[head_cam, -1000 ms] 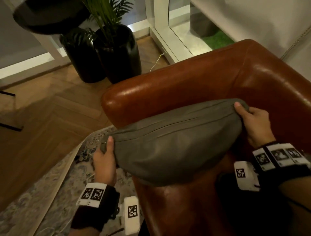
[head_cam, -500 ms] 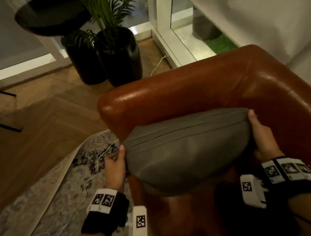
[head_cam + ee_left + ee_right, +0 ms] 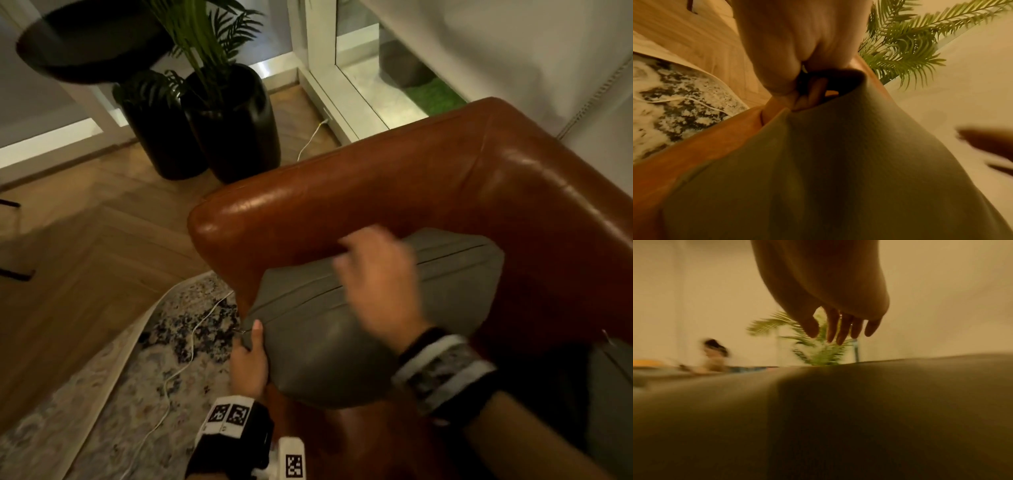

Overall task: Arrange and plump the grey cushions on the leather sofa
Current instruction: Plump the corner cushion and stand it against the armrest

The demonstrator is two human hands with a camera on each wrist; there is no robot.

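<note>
A grey cushion (image 3: 455,274) leans in the corner of the brown leather sofa (image 3: 342,198), against its armrest. My left hand (image 3: 251,356) grips the cushion's lower left corner, thumb on top; in the left wrist view the left hand (image 3: 797,91) pinches the fabric (image 3: 838,162) there. My right hand (image 3: 380,277) is blurred above the middle of the cushion, fingers spread. In the right wrist view the right hand (image 3: 836,331) hangs with straight fingers over the cushion (image 3: 838,402), holding nothing.
Two black planters (image 3: 233,123) with palm fronds stand on the wood floor beyond the armrest. A patterned rug (image 3: 102,394) with a white cable (image 3: 181,363) lies left of the sofa. A second grey cushion edge (image 3: 609,394) shows at the right.
The cushion went down into the sofa corner. My right hand let go of its right end and swung over the cushion's middle. My left hand kept its grip on the left corner.
</note>
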